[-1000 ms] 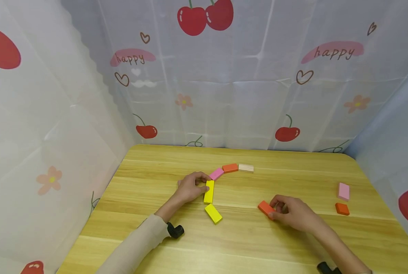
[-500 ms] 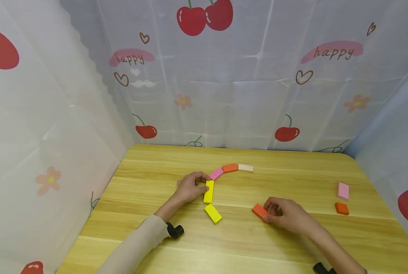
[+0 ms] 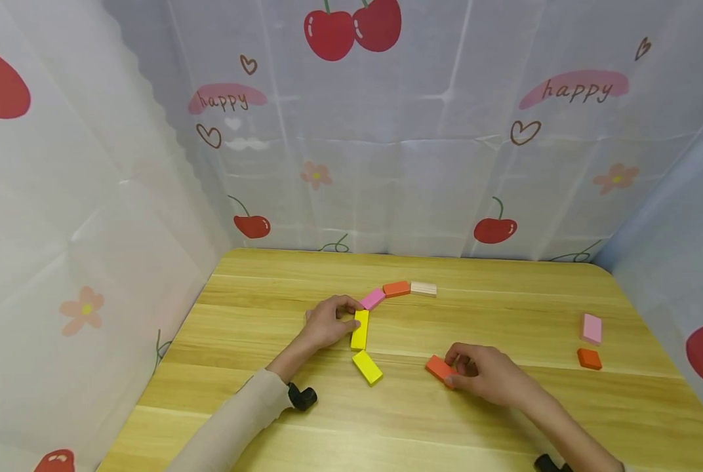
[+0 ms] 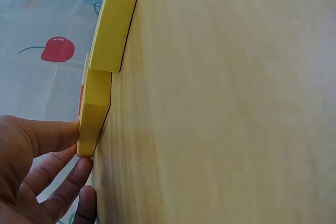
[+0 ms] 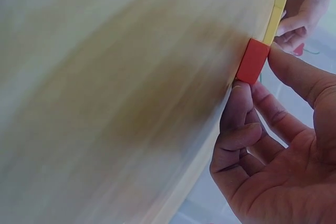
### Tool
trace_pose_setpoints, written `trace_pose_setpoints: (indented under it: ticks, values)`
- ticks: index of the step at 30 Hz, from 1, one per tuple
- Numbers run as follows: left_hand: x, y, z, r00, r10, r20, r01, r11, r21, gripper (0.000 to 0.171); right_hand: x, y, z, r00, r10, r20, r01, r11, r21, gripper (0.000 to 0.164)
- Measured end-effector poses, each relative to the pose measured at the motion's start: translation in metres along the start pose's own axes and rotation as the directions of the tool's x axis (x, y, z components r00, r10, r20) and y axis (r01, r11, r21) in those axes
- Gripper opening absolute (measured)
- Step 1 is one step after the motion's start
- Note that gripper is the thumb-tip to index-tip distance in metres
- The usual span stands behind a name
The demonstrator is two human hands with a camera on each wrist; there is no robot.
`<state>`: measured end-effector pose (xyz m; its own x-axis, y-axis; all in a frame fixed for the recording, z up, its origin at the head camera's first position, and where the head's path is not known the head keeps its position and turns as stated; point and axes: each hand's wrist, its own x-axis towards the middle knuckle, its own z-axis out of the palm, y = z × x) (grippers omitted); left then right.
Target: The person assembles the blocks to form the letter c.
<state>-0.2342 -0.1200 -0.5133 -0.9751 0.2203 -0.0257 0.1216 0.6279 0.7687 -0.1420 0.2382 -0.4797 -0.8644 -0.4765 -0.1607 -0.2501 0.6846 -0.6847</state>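
Right wrist, unlike left: both hands point(image 5: 286, 163)

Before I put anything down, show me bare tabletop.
Bare tabletop lies between the pale block and the rightmost pink block, and nearer, between the left sleeve and right forearm. Crowded: around the left hand and two yellow blocks, and where the right hand holds an orange block.

"happy" point(image 3: 224, 100) twice, on pink strokes point(image 3: 574, 89), pale curtain point(image 3: 387, 196)

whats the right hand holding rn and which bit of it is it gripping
The orange block; the right hand pinches it by the end nearer that hand.
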Motion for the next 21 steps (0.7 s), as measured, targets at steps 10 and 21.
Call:
trace_pose_setpoints:
  ticks: [10, 21]
  values:
    - [0.001, -0.001, -0.001, 1.000, 0.000, -0.003, 0.000, 1.000, -0.001, 0.022, 0.003, -0.007, 0.005, 1.000, -0.019, 0.012, 0.019, 1.000, 0.002, 0.022]
    - [0.000, -0.001, 0.000, 1.000, 0.005, 0.000, -0.005, 1.000, -0.002, 0.022, 0.007, -0.013, 0.015, 0.997, -0.065, 0.028, 0.065, 0.998, -0.003, 0.023]
